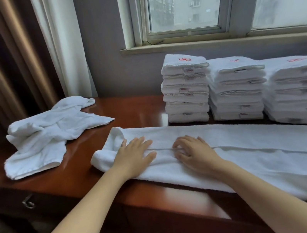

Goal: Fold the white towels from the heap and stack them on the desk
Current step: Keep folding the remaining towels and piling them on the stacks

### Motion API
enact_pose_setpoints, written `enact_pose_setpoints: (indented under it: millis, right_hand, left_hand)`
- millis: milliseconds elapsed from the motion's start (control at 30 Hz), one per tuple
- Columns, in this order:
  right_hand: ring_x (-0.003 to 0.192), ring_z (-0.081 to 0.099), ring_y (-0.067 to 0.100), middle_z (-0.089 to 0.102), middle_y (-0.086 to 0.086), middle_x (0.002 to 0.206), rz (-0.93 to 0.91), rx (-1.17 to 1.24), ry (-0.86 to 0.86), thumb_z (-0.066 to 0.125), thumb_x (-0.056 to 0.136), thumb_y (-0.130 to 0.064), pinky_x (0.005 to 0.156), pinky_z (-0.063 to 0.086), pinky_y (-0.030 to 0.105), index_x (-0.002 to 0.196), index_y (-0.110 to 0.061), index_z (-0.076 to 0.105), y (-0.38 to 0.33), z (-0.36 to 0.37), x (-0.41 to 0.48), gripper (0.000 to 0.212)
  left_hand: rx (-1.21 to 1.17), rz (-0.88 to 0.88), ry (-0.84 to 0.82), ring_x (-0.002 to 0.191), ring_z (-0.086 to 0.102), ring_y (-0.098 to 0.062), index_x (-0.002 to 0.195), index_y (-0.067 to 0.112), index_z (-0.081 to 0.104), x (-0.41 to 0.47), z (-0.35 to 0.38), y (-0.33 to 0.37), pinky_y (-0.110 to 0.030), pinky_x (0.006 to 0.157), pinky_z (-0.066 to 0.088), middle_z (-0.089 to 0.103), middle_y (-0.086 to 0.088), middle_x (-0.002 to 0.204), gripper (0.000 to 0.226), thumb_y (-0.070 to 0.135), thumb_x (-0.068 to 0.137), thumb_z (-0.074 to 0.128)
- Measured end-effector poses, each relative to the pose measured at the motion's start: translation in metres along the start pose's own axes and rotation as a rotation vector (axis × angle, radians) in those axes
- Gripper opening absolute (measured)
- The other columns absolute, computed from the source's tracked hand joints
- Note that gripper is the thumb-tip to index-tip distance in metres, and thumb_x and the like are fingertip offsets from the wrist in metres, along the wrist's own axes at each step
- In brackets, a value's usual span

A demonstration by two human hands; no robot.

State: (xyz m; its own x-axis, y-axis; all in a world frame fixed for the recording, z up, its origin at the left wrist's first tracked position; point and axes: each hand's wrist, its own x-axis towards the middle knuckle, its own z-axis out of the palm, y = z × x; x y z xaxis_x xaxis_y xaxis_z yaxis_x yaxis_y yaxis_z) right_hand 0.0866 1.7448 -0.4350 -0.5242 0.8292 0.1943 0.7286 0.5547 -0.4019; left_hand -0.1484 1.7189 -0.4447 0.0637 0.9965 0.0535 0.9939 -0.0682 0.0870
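Fingers of the left hand lie straight and slightly spread, palm flat on the long white terry towel near its left end. The right hand rests just beside it, fingers lightly bent with their tips pressing the lengthwise fold line. Neither hand grips or pinches the cloth.

The towel's right end is cut off by the frame edge, and its near side hangs over the front of the glossy reddish-brown wooden desk. Its left end curls up into a loose roll against the left hand.

Behind the towel stand three stacks of folded white towels side by side. Their small labels and red embroidered marks are too blurred to read, and the rightmost stack is partly cut off.

The towel itself is folded into a narrow strip lying across the desk. The rumpled heap of unfolded white towels sits well apart, at the desk's left end.
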Motion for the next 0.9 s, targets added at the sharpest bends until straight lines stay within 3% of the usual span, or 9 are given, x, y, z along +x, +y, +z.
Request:
enact_pose_setpoints:
  millis: [67,133,200,300,367,500,667,900]
  right_hand:
    - [0.113,0.05,0.011,0.055,-0.011,0.125,-0.031,0.018,0.031,0.053,0.096,-0.036,0.112,0.026,0.039,0.102,-0.026,0.058,-0.002,-0.001,-0.009,0.013]
    - [0.1,0.045,0.005,0.054,-0.012,0.123,-0.046,0.018,0.034,0.054,0.094,-0.04,0.11,0.028,0.035,0.093,-0.024,0.059,-0.004,-0.001,-0.017,0.016]
    - [0.097,0.042,0.003,0.052,-0.014,0.123,-0.047,0.024,0.017,0.054,0.093,-0.042,0.104,0.031,0.031,0.09,-0.023,0.062,-0.007,-0.002,-0.022,0.021]
    - [0.102,0.052,0.01,0.052,-0.014,0.122,-0.048,0.062,-0.043,0.054,0.094,-0.038,0.091,0.039,0.027,0.088,-0.024,0.062,-0.009,-0.01,-0.024,0.018]
    - [0.102,0.058,0.012,0.056,-0.013,0.118,-0.027,0.061,-0.025,0.055,0.094,-0.029,0.081,0.044,0.027,0.096,-0.026,0.062,-0.005,-0.016,-0.025,0.008]
    - [0.107,0.057,0.013,0.059,-0.01,0.12,0.056,-0.054,0.055,0.06,0.087,-0.013,0.077,0.048,0.029,0.119,-0.025,0.06,0.018,-0.03,-0.03,0.035]
    - [0.103,0.058,0.011,0.061,-0.014,0.114,0.158,-0.109,0.179,0.061,0.086,-0.02,0.072,0.045,0.027,0.112,-0.029,0.065,0.05,-0.039,-0.046,0.028]
    - [0.095,0.061,0.014,0.066,-0.007,0.104,0.109,-0.135,0.328,0.057,0.095,-0.019,0.075,0.049,0.029,0.102,-0.017,0.071,0.068,-0.041,-0.055,0.016]
  left_hand:
    - [-0.083,0.027,0.039,0.15,0.012,-0.011,0.151,0.036,0.031,-0.009,-0.001,0.001,-0.041,0.122,-0.003,0.02,0.005,0.162,0.052,0.052,0.102,0.032]
    - [-0.213,0.085,0.082,0.143,0.027,-0.011,0.141,0.04,0.046,-0.02,-0.004,0.003,-0.036,0.119,0.011,0.033,0.008,0.155,0.04,0.045,0.102,0.04]
    - [-0.278,0.16,0.086,0.133,0.039,-0.011,0.128,0.041,0.057,-0.029,-0.008,0.007,-0.03,0.108,0.028,0.042,0.012,0.146,0.03,0.036,0.102,0.045]
    - [-0.284,0.205,0.039,0.122,0.047,-0.004,0.113,0.041,0.063,-0.037,-0.014,0.012,-0.025,0.093,0.038,0.046,0.02,0.134,0.026,0.024,0.099,0.048]
    - [-0.252,0.177,0.049,0.117,0.049,-0.002,0.111,0.041,0.061,-0.035,-0.019,0.017,-0.022,0.085,0.038,0.048,0.023,0.129,0.024,0.025,0.098,0.049]
    - [-0.264,0.158,0.126,0.116,0.051,-0.002,0.122,0.038,0.057,-0.022,-0.024,0.038,-0.021,0.083,0.038,0.052,0.02,0.128,0.03,0.03,0.093,0.059]
    - [-0.252,0.247,0.13,0.113,0.054,-0.007,0.123,0.033,0.063,0.002,-0.019,0.081,-0.025,0.087,0.044,0.058,0.015,0.123,0.03,0.032,0.093,0.06]
    - [-0.216,0.27,0.392,0.092,0.061,-0.016,0.102,0.019,0.071,0.011,0.001,0.09,-0.031,0.073,0.048,0.066,0.006,0.103,0.017,0.027,0.098,0.057]
